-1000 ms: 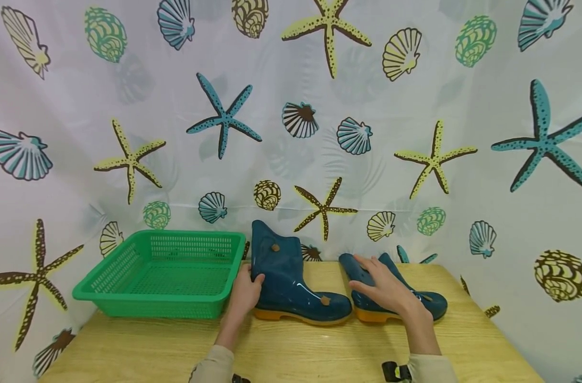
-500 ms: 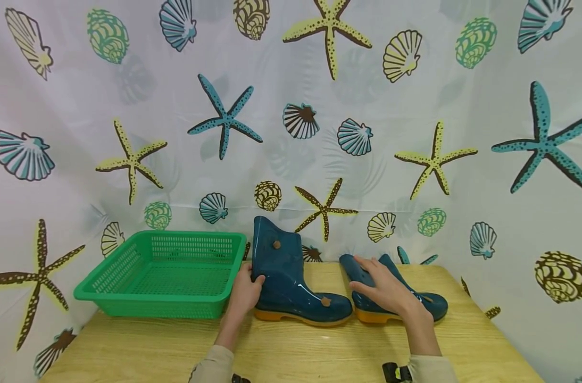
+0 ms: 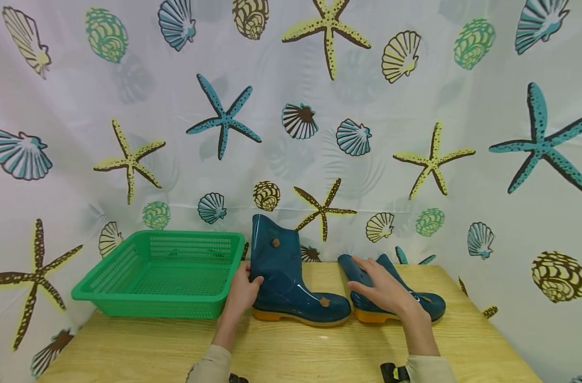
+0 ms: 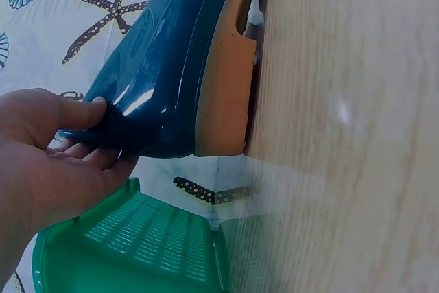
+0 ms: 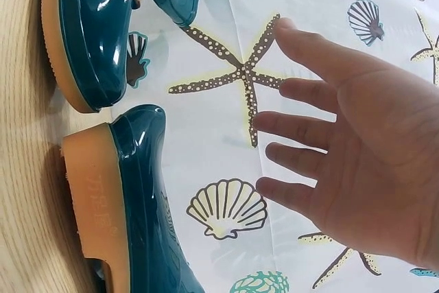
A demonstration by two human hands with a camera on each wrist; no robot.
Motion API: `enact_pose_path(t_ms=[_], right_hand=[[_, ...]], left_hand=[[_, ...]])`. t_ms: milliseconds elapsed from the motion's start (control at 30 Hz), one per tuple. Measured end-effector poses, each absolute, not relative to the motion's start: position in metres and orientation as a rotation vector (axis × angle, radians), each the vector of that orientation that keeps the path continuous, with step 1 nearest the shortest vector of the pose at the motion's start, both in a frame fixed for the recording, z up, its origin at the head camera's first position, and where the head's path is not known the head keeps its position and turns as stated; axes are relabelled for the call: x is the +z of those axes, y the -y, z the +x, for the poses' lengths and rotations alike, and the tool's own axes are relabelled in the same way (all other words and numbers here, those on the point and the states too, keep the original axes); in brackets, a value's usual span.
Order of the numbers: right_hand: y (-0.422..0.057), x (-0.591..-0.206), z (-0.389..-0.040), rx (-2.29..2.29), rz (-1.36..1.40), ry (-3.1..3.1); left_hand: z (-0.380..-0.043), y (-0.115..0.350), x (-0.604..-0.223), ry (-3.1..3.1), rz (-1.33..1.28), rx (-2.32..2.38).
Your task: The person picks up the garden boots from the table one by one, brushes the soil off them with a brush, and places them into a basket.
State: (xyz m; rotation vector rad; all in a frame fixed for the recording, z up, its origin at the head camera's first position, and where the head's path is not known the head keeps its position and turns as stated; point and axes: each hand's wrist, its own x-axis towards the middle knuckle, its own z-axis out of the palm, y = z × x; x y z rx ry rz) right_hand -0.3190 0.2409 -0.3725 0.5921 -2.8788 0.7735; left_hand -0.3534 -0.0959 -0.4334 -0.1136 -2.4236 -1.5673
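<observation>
A glossy dark-blue rubber boot with an orange sole stands upright mid-table, toe to the right, with small brown patches on shaft and toe. My left hand holds the back of its lower shaft, thumb on the near side; in the left wrist view the left hand pinches it above the heel. A second, matching boot lies to the right, its shaft slumped down. My right hand overlaps that boot in the head view; the right wrist view shows the right hand with fingers spread, holding nothing.
A green perforated plastic basket stands left of the upright boot, close to my left hand. The pale wooden table runs back to a white curtain printed with shells and starfish, which also lines both sides.
The held boot's shaft has risen slightly, its top edge now higher against the curtain. My left hand keeps its grip; my right hand and the second boot have stayed in place.
</observation>
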Motion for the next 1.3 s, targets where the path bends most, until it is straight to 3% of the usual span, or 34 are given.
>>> enact_pose_path(t_ms=[800,1300], right_hand=[[-0.232,-0.385,-0.316,0.756,0.602,2.976],[-0.229,-0.376,-0.283,0.901,0.816,3.020]], left_hand=[[-0.353,0.097,-0.436,2.433,-0.256,-1.467],[-0.351,0.099,-0.430,2.461,-0.267,-1.560]])
